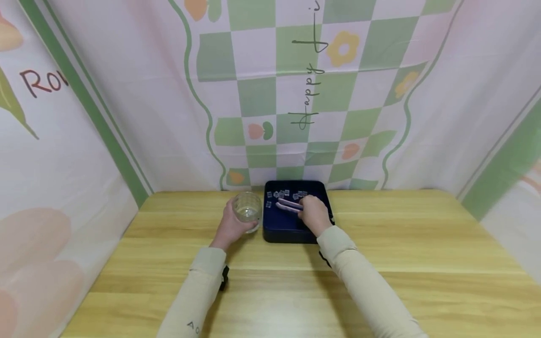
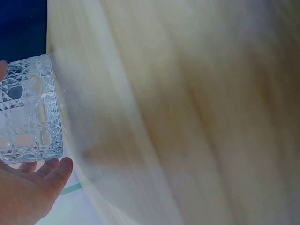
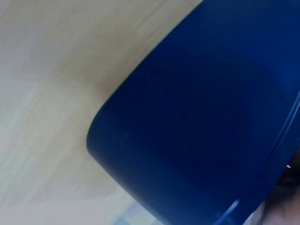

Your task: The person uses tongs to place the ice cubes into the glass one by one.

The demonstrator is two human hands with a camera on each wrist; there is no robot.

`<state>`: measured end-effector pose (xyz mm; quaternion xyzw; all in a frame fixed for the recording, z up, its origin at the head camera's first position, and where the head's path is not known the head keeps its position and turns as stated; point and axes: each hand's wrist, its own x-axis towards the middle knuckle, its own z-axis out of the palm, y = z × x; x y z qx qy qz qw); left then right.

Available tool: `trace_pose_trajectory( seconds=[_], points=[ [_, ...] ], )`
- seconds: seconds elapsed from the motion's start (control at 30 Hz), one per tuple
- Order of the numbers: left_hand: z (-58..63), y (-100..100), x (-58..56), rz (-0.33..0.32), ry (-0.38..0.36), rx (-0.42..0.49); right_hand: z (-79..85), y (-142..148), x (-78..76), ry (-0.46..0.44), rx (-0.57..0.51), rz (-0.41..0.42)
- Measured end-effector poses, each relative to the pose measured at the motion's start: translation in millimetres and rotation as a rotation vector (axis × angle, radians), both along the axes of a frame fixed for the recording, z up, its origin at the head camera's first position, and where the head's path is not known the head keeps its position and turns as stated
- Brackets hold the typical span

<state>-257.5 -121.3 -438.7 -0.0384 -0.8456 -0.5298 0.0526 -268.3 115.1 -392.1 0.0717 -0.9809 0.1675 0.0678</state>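
Note:
My left hand (image 1: 230, 226) holds a clear glass (image 1: 247, 217) upright on the table, thumb on the near side. In the left wrist view the glass (image 2: 28, 110) has a cut diamond pattern, and the fingers of my left hand (image 2: 30, 192) curve around it. To the right stands a dark blue square tray (image 1: 276, 225) with raised walls. My right hand (image 1: 314, 213) reaches over it, gripping pale pink tongs (image 1: 288, 205) whose tips point left. Several small clear cubes (image 1: 286, 193) lie in the tray's far part. The right wrist view mostly shows the tray's outer wall (image 3: 187, 117).
The wooden table (image 1: 270, 291) runs back to a hanging cloth (image 1: 253, 98) printed with green checks and flowers, just behind the tray. More printed cloth (image 1: 76, 188) closes off the left side. A narrow strip of table separates glass and tray.

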Motion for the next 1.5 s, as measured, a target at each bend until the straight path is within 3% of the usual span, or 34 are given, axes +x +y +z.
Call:
trace_pose_trajectory(
  seconds=[0.67,1.2,1.5],
  points=[
    [1.3,1,0.7,-0.01,0.007,-0.009,-0.7,27,0.9,0.136,-0.045,0.022],
    [2.4,0,2.1,-0.018,0.0,-0.02,19.9,30,5.9,0.314,-0.141,0.073],
    [1.8,1,1.4,-0.007,0.015,-0.039,33.2,25,11.0,0.28,-0.183,0.056]
  ],
)
